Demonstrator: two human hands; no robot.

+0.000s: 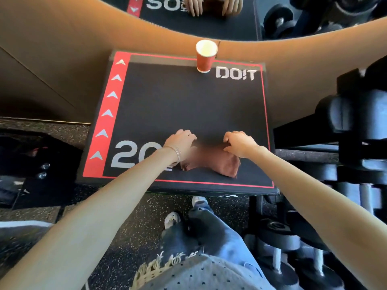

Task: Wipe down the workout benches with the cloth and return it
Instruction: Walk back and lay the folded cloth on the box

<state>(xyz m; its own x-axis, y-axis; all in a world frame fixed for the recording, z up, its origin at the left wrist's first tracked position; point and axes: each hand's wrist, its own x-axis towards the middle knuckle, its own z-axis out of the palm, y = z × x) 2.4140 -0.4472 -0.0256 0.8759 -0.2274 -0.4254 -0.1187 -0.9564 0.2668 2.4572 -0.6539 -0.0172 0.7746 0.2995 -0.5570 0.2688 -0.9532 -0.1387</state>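
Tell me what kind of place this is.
Most likely a gym. A padded plyo box marked "20" and "DO!T" stands in front of the person, black dumbbells sit on a rack at the right, and the speckled rubber floor is typical of a weights area.

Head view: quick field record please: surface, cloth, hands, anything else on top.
surface: black padded box with red border, marked "20" and "DO!T"
cloth: brown crumpled fabric cloth, on the box near its front edge
left hand: fingers curled on the cloth's left end
right hand: fingers curled on the cloth's right end
other: red paper cup, upright at the far edge
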